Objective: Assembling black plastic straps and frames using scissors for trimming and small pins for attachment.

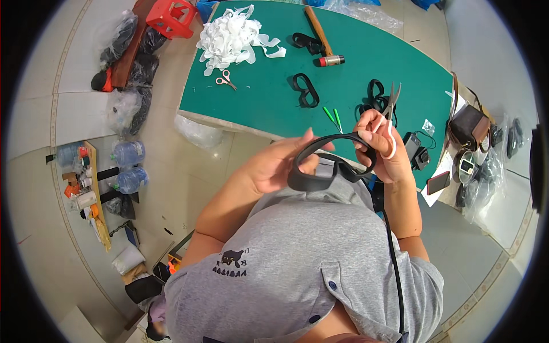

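The right hand (382,150) pinches the right end of a black frame (309,182) between thumb and fingers, while scissors (391,114) sit in the same hand, a pale handle loop against the palm and the blades pointing away from the body. The left hand (277,166) is at the frame's other end, thumb raised and some fingers showing through the opening; whether it grips firmly, I cannot tell. The frame hangs in the air between the two hands, looking light and rubbery: probably springy rather than brittle, likely to twist if held at one end only, with a smooth face that could slide a little. The thick side walls seem the best hold, clear of the blades. Just beyond the hands are two slender green tools (338,119); past them, on the green table (251,108), lies a similar black frame piece (312,93).
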A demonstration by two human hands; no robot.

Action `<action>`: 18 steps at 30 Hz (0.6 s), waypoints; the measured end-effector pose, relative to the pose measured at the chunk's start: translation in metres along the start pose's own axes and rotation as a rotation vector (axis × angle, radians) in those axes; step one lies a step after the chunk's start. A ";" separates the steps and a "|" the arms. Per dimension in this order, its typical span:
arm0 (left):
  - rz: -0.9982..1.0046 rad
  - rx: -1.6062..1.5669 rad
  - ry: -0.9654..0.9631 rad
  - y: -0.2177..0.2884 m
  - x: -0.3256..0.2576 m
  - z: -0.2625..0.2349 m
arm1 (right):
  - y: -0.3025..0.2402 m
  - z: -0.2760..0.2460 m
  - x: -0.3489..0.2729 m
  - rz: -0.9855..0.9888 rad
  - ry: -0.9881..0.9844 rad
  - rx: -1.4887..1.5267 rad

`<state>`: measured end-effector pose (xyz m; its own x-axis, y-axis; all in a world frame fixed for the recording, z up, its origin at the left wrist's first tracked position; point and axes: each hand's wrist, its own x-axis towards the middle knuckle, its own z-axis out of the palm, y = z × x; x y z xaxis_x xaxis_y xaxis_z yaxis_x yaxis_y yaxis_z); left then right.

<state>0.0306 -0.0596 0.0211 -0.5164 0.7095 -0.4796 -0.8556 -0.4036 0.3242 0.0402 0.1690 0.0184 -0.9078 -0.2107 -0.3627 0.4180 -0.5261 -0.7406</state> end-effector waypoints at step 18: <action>-0.172 -0.008 -0.215 0.000 0.004 0.016 | -0.001 0.001 -0.004 0.122 0.026 -0.075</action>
<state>0.0295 -0.0473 0.0324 -0.3448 0.8740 -0.3423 -0.9306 -0.2706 0.2463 0.0434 0.1697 0.0217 -0.8494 -0.2477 -0.4660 0.5273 -0.4346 -0.7301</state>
